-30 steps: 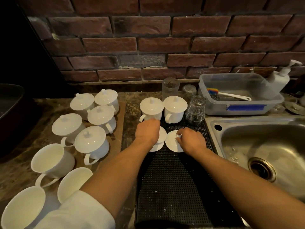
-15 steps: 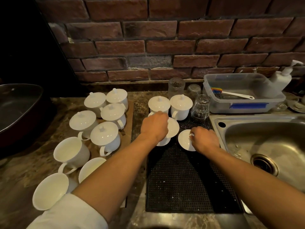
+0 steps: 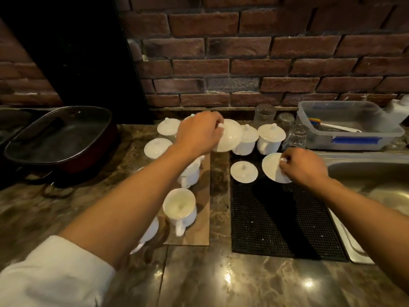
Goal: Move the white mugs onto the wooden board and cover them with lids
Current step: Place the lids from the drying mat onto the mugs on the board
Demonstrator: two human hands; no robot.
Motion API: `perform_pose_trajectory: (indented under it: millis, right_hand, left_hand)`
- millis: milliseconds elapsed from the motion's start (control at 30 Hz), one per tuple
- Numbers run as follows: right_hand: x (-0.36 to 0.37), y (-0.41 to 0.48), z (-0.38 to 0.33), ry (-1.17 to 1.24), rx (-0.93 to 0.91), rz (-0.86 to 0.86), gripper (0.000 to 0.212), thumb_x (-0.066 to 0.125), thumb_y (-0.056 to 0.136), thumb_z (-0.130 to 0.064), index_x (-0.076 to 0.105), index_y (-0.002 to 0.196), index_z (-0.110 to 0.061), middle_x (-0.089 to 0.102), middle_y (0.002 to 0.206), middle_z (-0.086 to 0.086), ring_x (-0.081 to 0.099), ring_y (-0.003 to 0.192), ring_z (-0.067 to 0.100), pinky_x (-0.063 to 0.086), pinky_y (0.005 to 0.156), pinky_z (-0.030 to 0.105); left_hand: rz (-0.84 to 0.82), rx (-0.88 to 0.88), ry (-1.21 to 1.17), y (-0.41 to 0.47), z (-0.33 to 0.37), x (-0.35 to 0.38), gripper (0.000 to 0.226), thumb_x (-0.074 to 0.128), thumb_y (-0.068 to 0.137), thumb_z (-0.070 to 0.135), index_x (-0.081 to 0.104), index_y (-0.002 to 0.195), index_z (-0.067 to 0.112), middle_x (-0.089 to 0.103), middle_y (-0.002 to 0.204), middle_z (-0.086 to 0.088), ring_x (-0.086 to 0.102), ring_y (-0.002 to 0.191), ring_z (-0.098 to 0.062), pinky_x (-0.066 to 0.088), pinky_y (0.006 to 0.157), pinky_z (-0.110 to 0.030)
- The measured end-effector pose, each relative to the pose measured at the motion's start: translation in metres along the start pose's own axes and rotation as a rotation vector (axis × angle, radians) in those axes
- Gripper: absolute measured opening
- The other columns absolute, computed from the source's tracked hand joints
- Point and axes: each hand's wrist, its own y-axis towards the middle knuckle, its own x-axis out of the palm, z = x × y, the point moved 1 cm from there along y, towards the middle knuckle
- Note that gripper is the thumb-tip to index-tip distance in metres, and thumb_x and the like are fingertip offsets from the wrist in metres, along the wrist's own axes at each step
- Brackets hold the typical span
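Observation:
My left hand (image 3: 199, 134) holds a white lid (image 3: 230, 136) in the air above the right edge of the wooden board (image 3: 202, 209). My right hand (image 3: 303, 166) grips another white lid (image 3: 273, 167), tilted over the black mat (image 3: 278, 218). A third lid (image 3: 244, 171) lies flat on the mat. Two lidded white mugs (image 3: 271, 138) stand at the mat's far end. On the board an uncovered mug (image 3: 180, 208) stands near me, and several lidded mugs (image 3: 157, 148) sit further back. My left arm hides part of the board.
A dark oval pan (image 3: 59, 138) sits at the left on the marble counter (image 3: 221, 280). A steel sink (image 3: 376, 187) lies to the right. Behind it stands a clear plastic tub (image 3: 349, 129) with a brush, plus glasses (image 3: 264, 114) by the brick wall.
My left hand lifted a lid off the mat and carried it left toward the board. My right hand tilted its lid up. The view swung left.

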Motion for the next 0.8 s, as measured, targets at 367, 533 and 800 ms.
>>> perform_pose_trajectory:
  millis: [367,533,800]
  right_hand:
    - [-0.016,-0.028,-0.104,0.105,-0.209,0.156,0.019,0.056,0.083,-0.026,0.071,0.086,-0.013,0.071,0.084,0.013,0.058,0.071,0.03,0.041,0.056,0.031]
    - [-0.009,-0.038,-0.145,0.138,-0.287,0.116,0.024,0.054,0.085,-0.028,0.069,0.085,-0.01,0.069,0.081,0.012,0.06,0.07,0.03,0.044,0.057,0.032]
    - [0.011,-0.057,-0.188,0.105,-0.311,0.095,0.025,0.053,0.085,-0.032,0.068,0.085,-0.012,0.068,0.077,0.008,0.061,0.068,0.025,0.044,0.055,0.031]
  left_hand:
    - [0.103,-0.222,0.095,-0.055,-0.101,-0.055,0.024,0.06,0.092,0.03,0.065,0.115,0.024,0.067,0.111,-0.002,0.062,0.094,-0.021,0.049,0.073,-0.032]
    - [0.045,-0.25,0.065,-0.08,-0.14,-0.06,0.028,0.06,0.092,0.03,0.062,0.119,0.021,0.066,0.113,-0.005,0.062,0.096,-0.023,0.051,0.079,-0.037]
    - [-0.014,-0.316,0.053,-0.1,-0.168,-0.049,0.028,0.061,0.092,0.03,0.063,0.118,0.021,0.068,0.11,-0.004,0.063,0.093,-0.022,0.051,0.076,-0.034]
